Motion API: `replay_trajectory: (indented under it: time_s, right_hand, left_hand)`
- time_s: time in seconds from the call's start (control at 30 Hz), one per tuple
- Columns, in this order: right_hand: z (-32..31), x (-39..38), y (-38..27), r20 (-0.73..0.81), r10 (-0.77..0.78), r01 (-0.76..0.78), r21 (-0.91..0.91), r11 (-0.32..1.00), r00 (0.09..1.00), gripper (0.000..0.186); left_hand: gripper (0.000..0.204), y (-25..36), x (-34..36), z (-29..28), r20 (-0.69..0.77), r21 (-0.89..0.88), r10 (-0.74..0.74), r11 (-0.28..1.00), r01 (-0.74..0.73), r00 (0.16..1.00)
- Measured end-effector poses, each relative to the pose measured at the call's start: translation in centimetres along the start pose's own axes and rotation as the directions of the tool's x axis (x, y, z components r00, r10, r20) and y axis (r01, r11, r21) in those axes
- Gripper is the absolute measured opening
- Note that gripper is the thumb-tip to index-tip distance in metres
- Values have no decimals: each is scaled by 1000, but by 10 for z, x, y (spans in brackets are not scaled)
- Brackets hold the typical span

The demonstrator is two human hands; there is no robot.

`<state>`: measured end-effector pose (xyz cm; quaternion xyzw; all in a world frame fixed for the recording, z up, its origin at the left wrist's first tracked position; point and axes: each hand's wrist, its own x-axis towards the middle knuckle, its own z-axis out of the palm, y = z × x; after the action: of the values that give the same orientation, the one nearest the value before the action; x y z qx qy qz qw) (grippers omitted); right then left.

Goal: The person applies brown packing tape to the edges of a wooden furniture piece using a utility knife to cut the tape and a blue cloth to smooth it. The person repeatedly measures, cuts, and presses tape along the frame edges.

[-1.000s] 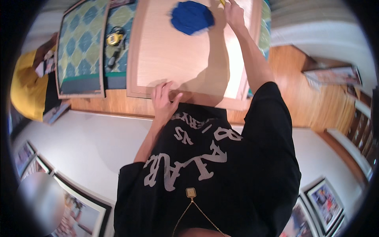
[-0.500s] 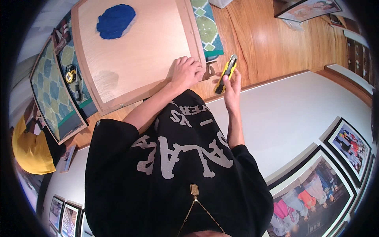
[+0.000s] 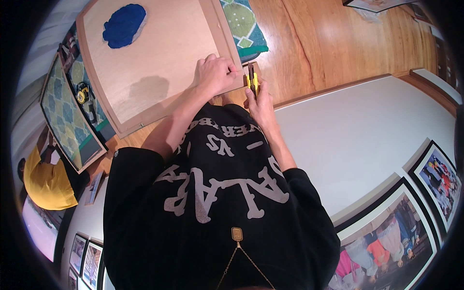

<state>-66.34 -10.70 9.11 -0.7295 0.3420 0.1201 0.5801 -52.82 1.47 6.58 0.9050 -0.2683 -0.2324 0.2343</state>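
A large flat framed panel [image 3: 159, 53] with brown edge strips lies in front of me, a crumpled blue cloth [image 3: 124, 26] on its far left part. My left hand [image 3: 215, 73] rests on the panel's near right corner, fingers curled and thumb and fingertips pinched at the edge. Whatever may be between them is too small to make out. Just right of it, my right hand [image 3: 261, 100] grips a yellow and black utility knife [image 3: 253, 83], its front end pointing away from me beside the panel's edge. The blade itself is not clear.
Green patterned cloth [image 3: 241, 24] shows beyond the panel's right edge. To the left are a yellow tape measure [image 3: 83, 92] and a tilted patterned panel [image 3: 63, 106]. A person in yellow [image 3: 48, 181] is at the far left. Framed pictures [image 3: 386, 237] hang on the white wall [image 3: 333, 140].
My right hand has brought the utility knife left to the panel's edge, close beside my left hand. The left hand's fingers have closed into a pinch. The whole view has shifted slightly.
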Motion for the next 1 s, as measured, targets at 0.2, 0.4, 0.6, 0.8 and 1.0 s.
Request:
replay_trajectory:
  time_s: [0.2, 0.4, 0.6, 0.8, 1.0]
  right_hand:
    - [5, 8, 8, -99, -138, 123, -147, 981, 985, 39]
    - [10, 20, 8, -18, -275, 263, -249, 932, 961, 32]
    - [12, 24, 9, -49, -322, 299, -259, 918, 945, 26]
    - [10, 23, 1, -42, -341, 314, -303, 900, 939, 23]
    - [7, 21, -7, -21, -310, 283, -358, 890, 950, 21]
  left_hand:
    - [13, 0, 3, 0, 13, 16, -32, 999, 32, 999]
    - [14, 1, 2, 1, -12, 12, -30, 999, 30, 999]
    - [13, 0, 4, 1, 17, -2, -50, 999, 50, 999]
    - [14, 0, 4, 1, 10, -1, -36, 999, 36, 999]
    - [14, -1, 4, 0, 9, -10, -30, 999, 30, 1000]
